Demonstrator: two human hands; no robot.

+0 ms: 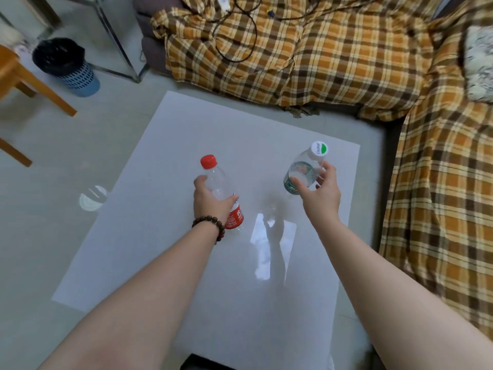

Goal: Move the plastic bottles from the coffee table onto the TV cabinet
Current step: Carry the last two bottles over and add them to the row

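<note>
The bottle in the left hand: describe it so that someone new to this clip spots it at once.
On the white coffee table, two hands each grip a clear plastic bottle. The left hand, with a bead bracelet, holds the red-capped bottle. Its red label distinguishes it from the white-capped, green-labelled bottle.

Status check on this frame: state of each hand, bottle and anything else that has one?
left hand: closed around red-capped bottle
right hand: closed around white-capped bottle
red-capped bottle: capped, tilted, gripped mid-body
white-capped bottle: capped, tilted, gripped at label
coffee table: glossy top, nothing else visible on it
waste bin: black liner fitted, contents not visible
</note>
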